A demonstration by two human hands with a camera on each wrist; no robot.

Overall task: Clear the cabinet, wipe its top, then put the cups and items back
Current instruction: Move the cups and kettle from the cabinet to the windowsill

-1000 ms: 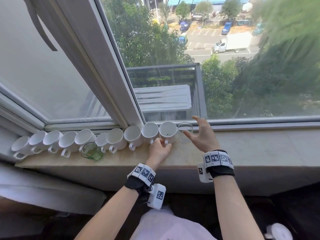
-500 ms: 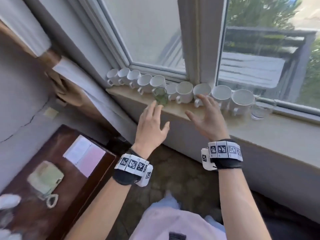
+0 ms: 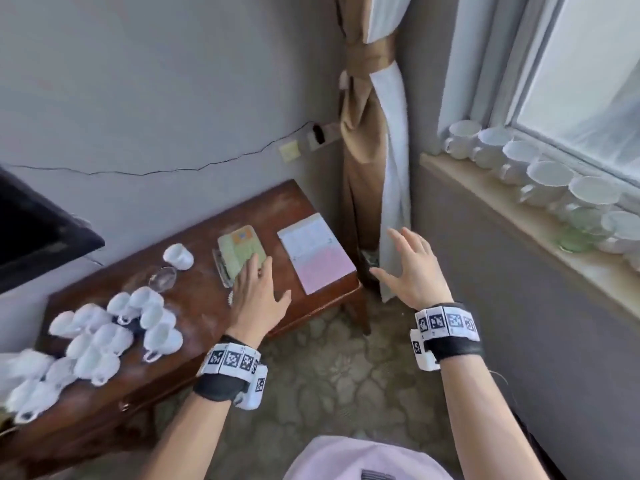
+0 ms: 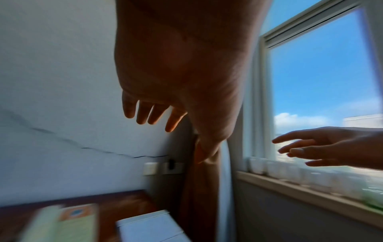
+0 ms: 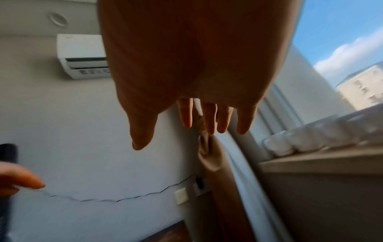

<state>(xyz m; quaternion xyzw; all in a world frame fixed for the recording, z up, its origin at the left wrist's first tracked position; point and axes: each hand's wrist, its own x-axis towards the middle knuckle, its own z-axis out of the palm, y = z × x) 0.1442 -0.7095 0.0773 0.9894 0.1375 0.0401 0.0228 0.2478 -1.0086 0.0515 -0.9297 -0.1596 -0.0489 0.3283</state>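
both hands (image 3: 261, 299) (image 3: 412, 271) are empty, fingers spread; cups (image 3: 114, 327) on the cabinet (image 3: 311, 209) lie left of the left hand, nearer it than the right.

No readable text, brand or number anywhere. Wristbands (image 3: 232, 359) at 6 o'clock and 4 o'clock carry black-and-white square marker codes, patterns only, no letters. Green phone (image 3: 241, 253) on the cabinet (image 3: 194, 306) near centre has an orange label, blurred, illegible. White-pink pad (image 3: 316, 257) just right of it shows faint print, too small to read. Air conditioner (image 5: 81, 55) at 10 o'clock in the right wrist view has dark front markings, smeared.
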